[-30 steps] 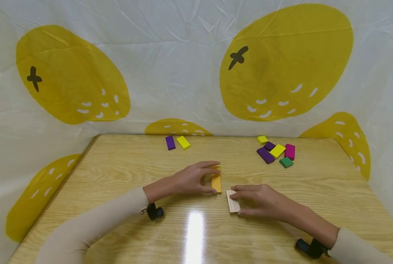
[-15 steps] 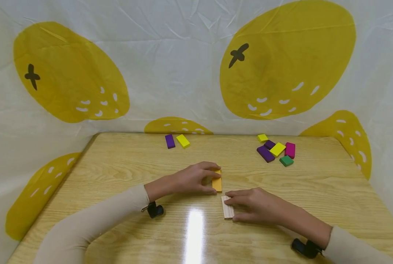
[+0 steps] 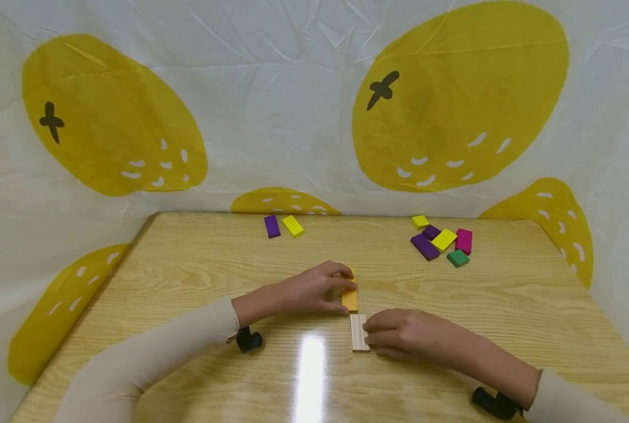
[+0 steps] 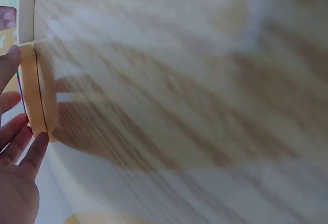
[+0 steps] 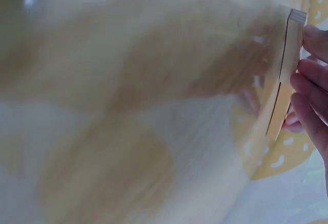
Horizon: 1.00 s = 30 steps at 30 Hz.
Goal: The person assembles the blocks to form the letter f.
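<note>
On the table lie an orange wooden block (image 3: pixel 349 301) and a plain wood block (image 3: pixel 359 333), flat and end to end in the middle. My left hand (image 3: pixel 314 289) holds the orange block, thumb by its near end and fingers bent over its far end. In the left wrist view those fingertips meet the far corner of the orange block (image 4: pixel 33 93). My right hand (image 3: pixel 406 335) rests its fingertips against the right long side of the plain block. From the right wrist, the plain block (image 5: pixel 291 49) lines up with the orange block (image 5: pixel 278 108).
At the back left lie a purple block (image 3: pixel 272 227) and a yellow block (image 3: pixel 293 226). A loose group at the back right includes a purple block (image 3: pixel 424 247), a yellow block (image 3: pixel 444 240), a magenta block (image 3: pixel 464 241) and a green block (image 3: pixel 458 258). Patterned cloth (image 3: pixel 282 129) hangs behind the table.
My right hand has moved the plain block left and toward me, into line below the orange block, and its fingers have shifted to the block's right side. The orange block has moved slightly right.
</note>
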Available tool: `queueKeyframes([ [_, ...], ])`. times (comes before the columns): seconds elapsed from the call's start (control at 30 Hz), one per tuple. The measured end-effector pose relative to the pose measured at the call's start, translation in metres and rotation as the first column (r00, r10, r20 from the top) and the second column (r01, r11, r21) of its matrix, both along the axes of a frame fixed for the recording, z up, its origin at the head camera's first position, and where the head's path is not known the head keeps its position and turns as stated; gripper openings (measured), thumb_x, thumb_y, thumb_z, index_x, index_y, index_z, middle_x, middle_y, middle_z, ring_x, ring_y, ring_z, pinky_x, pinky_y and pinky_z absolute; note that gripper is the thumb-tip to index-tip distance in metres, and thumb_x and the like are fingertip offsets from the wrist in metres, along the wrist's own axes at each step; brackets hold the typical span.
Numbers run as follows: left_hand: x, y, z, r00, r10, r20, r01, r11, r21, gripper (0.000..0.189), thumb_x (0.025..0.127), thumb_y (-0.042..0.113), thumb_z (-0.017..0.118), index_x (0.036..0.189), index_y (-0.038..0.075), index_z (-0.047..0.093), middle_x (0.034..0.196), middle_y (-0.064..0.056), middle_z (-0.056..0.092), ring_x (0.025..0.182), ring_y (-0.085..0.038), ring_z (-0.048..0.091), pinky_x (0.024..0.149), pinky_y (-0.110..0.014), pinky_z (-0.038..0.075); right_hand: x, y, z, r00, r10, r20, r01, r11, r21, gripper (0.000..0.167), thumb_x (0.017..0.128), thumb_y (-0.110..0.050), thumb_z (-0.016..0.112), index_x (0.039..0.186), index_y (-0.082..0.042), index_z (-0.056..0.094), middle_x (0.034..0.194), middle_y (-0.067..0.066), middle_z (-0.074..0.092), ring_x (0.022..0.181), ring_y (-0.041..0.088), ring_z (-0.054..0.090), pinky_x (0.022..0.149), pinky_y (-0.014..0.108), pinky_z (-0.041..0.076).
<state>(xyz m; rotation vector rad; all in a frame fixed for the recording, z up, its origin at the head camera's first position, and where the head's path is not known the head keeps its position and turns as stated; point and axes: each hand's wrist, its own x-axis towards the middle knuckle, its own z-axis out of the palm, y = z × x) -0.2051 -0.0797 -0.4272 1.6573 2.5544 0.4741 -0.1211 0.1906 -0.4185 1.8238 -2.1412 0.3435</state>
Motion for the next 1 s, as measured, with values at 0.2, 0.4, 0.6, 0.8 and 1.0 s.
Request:
queueKeyframes([
  [0.2, 0.005, 0.0, 0.002, 1.0, -0.022, -0.011, 0.021, 0.999, -0.036, 0.05, 0.096, 0.044, 0.07, 0.137, 0.016, 0.066, 0.145, -0.006, 0.054, 0.136, -0.021, 0.048, 0.114, -0.029, 0.039, 0.007, -0.006, 0.0, 0.999, -0.031, -0.038, 0.032, 0.999, 0.028, 0.017, 0.096, -0.019, 0.072, 0.111, -0.013, 0.078, 0.12, 0.002, 0.072, 0.113, 0.017, 0.069, 0.091, 0.029, 0.057],
  [0.4, 0.013, -0.003, 0.001, 1.0, -0.029, -0.004, 0.029, 0.998, -0.064, 0.055, 0.096, 0.048, 0.069, 0.14, 0.016, 0.064, 0.148, -0.006, 0.051, 0.139, -0.021, 0.045, 0.116, -0.03, 0.038, 0.015, -0.011, -0.002, 0.997, -0.071, -0.028, 0.073, 0.995, 0.071, 0.02, 0.099, -0.02, 0.069, 0.116, -0.012, 0.077, 0.123, 0.001, 0.072, 0.107, 0.014, 0.07, 0.086, 0.026, 0.058],
  [0.6, 0.015, -0.005, 0.001, 1.0, -0.02, -0.01, 0.019, 0.998, -0.067, 0.056, 0.095, 0.05, 0.068, 0.14, 0.017, 0.064, 0.15, -0.005, 0.05, 0.14, -0.02, 0.043, 0.115, -0.029, 0.038, 0.02, -0.012, -0.003, 0.994, -0.099, -0.046, 0.102, 0.993, 0.066, 0.022, 0.097, -0.021, 0.072, 0.117, -0.012, 0.076, 0.124, 0.001, 0.071, 0.111, 0.015, 0.069, 0.087, 0.027, 0.059],
  [0.8, 0.014, -0.005, 0.003, 1.0, -0.026, 0.005, 0.026, 0.998, -0.062, 0.057, 0.094, 0.051, 0.069, 0.139, 0.017, 0.064, 0.149, -0.005, 0.05, 0.139, -0.019, 0.045, 0.115, -0.028, 0.039, 0.021, -0.013, -0.004, 0.993, -0.113, -0.043, 0.115, 0.992, 0.044, 0.019, 0.101, -0.021, 0.066, 0.114, -0.011, 0.076, 0.122, 0.002, 0.071, 0.117, 0.018, 0.067, 0.09, 0.029, 0.058],
  [1.0, 0.012, -0.005, 0.002, 0.999, -0.033, 0.009, 0.034, 0.997, -0.068, 0.057, 0.092, 0.051, 0.071, 0.138, 0.018, 0.065, 0.15, -0.005, 0.049, 0.14, -0.019, 0.044, 0.116, -0.028, 0.037, 0.023, -0.013, -0.005, 0.99, -0.138, -0.004, 0.138, 0.989, 0.06, 0.027, 0.091, -0.016, 0.077, 0.117, -0.009, 0.075, 0.124, 0.002, 0.071, 0.118, 0.018, 0.067, 0.09, 0.028, 0.058],
])
